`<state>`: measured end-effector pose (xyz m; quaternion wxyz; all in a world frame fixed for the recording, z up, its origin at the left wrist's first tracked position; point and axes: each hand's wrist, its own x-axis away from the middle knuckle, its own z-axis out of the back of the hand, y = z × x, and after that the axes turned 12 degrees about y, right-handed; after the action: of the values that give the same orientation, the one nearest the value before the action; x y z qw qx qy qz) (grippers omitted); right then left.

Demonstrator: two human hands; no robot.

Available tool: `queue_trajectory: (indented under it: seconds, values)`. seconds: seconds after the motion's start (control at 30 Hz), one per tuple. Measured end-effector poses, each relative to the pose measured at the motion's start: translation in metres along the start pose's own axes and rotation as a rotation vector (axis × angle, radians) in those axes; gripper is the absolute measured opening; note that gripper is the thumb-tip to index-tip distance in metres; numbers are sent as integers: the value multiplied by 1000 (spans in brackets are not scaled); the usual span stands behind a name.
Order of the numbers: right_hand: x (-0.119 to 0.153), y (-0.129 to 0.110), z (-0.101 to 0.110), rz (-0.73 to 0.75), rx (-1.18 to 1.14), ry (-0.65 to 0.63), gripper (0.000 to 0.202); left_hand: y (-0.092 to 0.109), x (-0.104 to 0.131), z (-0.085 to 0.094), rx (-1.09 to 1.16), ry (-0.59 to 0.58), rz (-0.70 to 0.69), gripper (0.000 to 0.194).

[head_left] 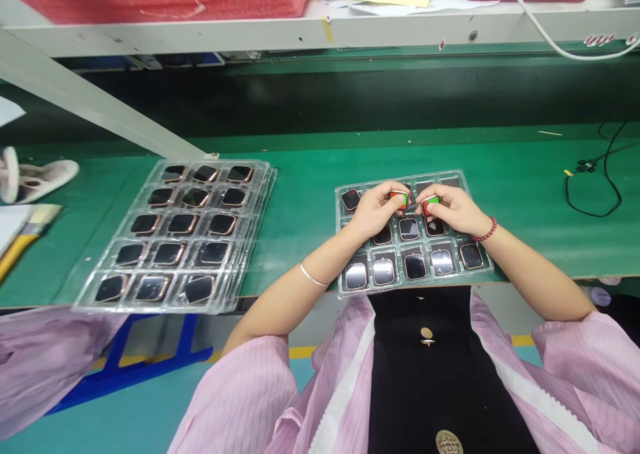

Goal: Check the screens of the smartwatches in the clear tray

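My left hand (376, 209) pinches a smartwatch case (399, 199) whose screen is lit red and green, with the thumb across its face. Close beside it, my right hand (454, 209) grips another lit smartwatch case (431, 205), also red and green. Both are held just above a clear plastic tray (341, 247) lying on the green bench in front of me. Dark-screened watch cases with gold-coloured rims, such as this watch case (415, 265), sit in the tray's pockets. My hands hide part of the tray's upper rows.
To the left stands a stack of clear trays (227, 299) holding more watch cases. A slanted white post (125, 111) meets the bench behind it. A shelf (250, 35) overhangs the back. A black cable (590, 213) lies at right, a brush (30, 234) at far left.
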<state>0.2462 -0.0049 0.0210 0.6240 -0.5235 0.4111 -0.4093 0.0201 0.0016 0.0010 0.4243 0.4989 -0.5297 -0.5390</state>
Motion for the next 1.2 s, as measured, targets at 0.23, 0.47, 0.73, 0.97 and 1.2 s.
queue_trajectory:
  seconds: [0.23,0.47,0.73,0.97,1.2]
  values:
    - [-1,3,1,30,24,4,26,-7,-1,0,-18,4,2,25]
    - [-2,5,3,41,45,-12,31,-11,-1,2,-32,4,8,33]
    - [-3,5,3,26,26,-1,36,-11,-2,2,-86,15,-35,39]
    - [-1,7,2,37,76,3,39,-9,0,2,-111,13,-29,46]
    - [-1,10,3,74,179,8,39,-7,0,2,-98,-2,-19,50]
